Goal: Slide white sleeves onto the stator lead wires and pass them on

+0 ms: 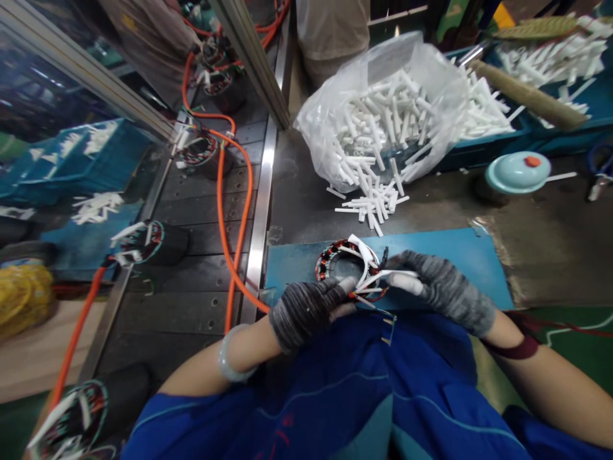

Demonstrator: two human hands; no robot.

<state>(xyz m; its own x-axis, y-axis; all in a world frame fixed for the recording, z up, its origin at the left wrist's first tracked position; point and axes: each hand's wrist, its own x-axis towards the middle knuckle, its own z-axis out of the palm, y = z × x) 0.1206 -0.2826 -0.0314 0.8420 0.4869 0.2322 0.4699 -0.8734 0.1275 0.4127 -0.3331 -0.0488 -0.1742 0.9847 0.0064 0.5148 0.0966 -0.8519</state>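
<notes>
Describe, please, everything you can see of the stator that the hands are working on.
The stator is a ring with dark laminations, reddish copper windings and white sleeves sprouting from its near-right side. It lies flat on the blue mat. The gloved left hand touches its near edge; the gloved right hand pinches a white sleeve at its rim.

Beyond your blue mat (454,255), a clear plastic bag (383,102) of white tubes stood open, with loose tubes (373,206) spilled between the two. Right of the bag sat a teal lid (518,171). Left of it, an orange cable (228,211) ran along the conveyor (191,255).
</notes>
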